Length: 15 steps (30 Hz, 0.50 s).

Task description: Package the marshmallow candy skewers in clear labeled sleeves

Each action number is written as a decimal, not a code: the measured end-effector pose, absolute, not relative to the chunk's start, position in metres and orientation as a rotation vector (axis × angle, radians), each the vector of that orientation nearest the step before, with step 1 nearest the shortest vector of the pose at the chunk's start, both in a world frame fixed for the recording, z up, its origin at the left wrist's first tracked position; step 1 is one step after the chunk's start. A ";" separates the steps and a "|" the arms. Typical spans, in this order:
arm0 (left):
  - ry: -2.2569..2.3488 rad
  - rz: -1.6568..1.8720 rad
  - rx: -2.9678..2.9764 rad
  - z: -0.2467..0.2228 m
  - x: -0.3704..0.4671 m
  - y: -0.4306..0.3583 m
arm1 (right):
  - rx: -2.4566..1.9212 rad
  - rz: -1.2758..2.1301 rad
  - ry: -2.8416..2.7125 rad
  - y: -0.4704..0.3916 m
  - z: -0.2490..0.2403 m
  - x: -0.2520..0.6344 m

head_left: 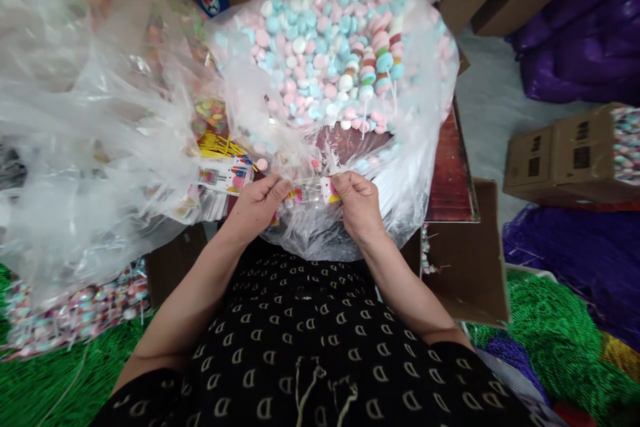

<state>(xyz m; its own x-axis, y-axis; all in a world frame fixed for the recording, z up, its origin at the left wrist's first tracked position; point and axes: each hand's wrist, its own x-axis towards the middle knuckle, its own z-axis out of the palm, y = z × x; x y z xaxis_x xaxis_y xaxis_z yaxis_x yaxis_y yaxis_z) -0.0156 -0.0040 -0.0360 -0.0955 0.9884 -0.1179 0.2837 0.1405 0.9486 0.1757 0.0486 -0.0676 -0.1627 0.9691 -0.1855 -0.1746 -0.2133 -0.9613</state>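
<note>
My left hand [261,203] and my right hand [359,203] are close together at the front of the table, each pinching one end of a small clear printed plastic bag [311,191]. Behind them spreads a large clear plastic bag [425,127] of pink, blue and white candies [305,47]. Several candy skewers [373,60] on white sticks lie on top of those candies. Left of my left hand rest a stack of printed cards or packets [227,175] and a bundle of yellow twist ties [219,145]. Whether anything is inside the small bag I cannot make out.
Another big translucent bag [95,120] with colourful gummy candies [210,113] covers the left side. An open cardboard box [465,267] stands low at the right, below the dark red table edge [453,173]. Green shredded strands [545,327] and a box [555,160] lie farther right.
</note>
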 end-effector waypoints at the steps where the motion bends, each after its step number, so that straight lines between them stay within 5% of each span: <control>1: 1.560 1.001 1.303 -0.036 -0.015 -0.004 | -1.141 1.568 -1.063 0.049 -0.068 0.176; 7: 1.557 0.888 1.399 -0.035 -0.014 -0.002 | -1.034 1.747 -1.068 0.049 -0.067 0.180; 15: 1.358 0.819 1.205 -0.037 -0.017 0.000 | -1.184 1.529 -1.152 0.048 -0.072 0.181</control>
